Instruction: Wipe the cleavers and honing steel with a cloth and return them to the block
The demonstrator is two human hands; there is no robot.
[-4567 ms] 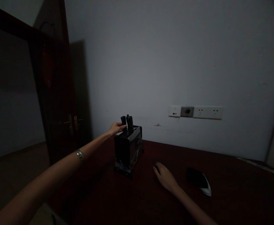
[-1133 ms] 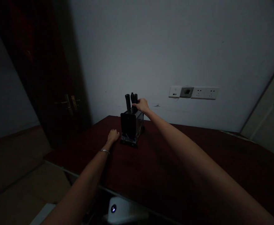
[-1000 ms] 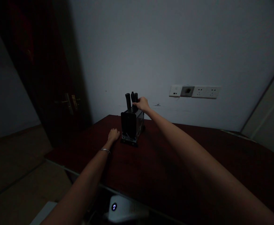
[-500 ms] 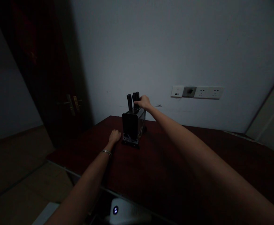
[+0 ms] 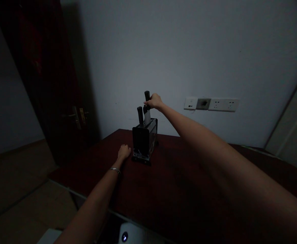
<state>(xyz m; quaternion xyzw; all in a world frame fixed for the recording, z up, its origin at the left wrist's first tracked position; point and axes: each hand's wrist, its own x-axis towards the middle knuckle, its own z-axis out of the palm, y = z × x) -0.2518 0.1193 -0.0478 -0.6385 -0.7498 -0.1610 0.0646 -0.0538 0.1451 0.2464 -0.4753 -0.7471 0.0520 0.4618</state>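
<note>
Just above frame centre, our right hand (image 5: pixel 155 101) is gripping the knife (image 5: pixel 146 95), its blade (image 5: pixel 147 117) partly showing above the block (image 5: pixel 141 139). We aren't discerning whether our left hand (image 5: pixel 124 151) is clenching; tilting could be jamming the blade.

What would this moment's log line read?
right hand: holding knife, blade partly exposed above block | left hand: on table beside block | another handle: standing in block

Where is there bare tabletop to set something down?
The tabletop looks bare in front of the knife block, between the left forearm and right forearm, and from the left hand to the left edge. The block's top is crowded: the right hand grips a knife near another handle. The far right is too dark to judge.
</note>
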